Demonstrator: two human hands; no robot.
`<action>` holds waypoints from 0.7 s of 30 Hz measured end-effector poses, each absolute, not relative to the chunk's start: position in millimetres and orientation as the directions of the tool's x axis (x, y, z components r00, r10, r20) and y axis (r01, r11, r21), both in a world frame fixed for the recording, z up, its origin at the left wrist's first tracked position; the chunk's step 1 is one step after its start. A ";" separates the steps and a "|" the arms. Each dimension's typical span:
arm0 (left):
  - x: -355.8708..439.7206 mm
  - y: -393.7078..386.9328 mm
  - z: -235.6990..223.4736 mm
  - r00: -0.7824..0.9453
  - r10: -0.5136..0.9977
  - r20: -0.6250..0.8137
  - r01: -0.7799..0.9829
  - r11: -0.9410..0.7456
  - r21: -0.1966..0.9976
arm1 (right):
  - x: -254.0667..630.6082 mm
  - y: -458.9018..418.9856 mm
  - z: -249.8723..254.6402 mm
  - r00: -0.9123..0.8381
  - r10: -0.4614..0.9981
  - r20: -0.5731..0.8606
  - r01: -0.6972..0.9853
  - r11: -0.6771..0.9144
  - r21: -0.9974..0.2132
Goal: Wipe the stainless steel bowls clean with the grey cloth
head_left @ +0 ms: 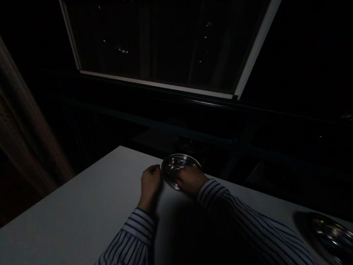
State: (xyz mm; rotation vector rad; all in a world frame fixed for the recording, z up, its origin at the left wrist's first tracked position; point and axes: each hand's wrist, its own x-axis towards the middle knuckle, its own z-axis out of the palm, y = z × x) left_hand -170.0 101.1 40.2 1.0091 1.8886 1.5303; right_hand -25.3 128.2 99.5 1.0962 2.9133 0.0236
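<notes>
A shiny round metal bowl [169, 166] sits near the far edge of the white table [87, 210]. My right hand [192, 179] reaches over its near right rim, with the fingers down inside it. Those fingertips are hard to see in the dim light, and whatever they touch is hidden. Just left of the bowl, my left hand [151, 184] is closed, fingers curled in and thumb side up. A small pale spot shows at its fingers, too small to name. Both arms wear blue-and-white striped sleeves.
A second shiny metal dish [337, 238] stands at the lower right, by the table's edge. Beyond the table is a dark window with a white frame [160, 83]. A curtain [13, 105] hangs at the left. The room is very dark.
</notes>
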 end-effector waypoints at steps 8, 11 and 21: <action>-155.8 98.1 50.5 -0.459 0.888 -0.029 0.051 0.059 0.997 | -14.3 124.9 104.4 -0.711 0.686 0.152 0.701 0.707 0.088; -147.7 95.9 56.9 -0.390 0.916 -0.091 -0.040 0.082 0.996 | -9.4 124.4 97.9 -0.717 0.658 0.232 0.692 0.712 0.120; -145.2 89.4 64.2 -0.393 0.918 -0.053 -0.074 0.025 0.997 | -6.8 116.1 63.9 -0.797 0.460 0.392 0.565 0.797 0.212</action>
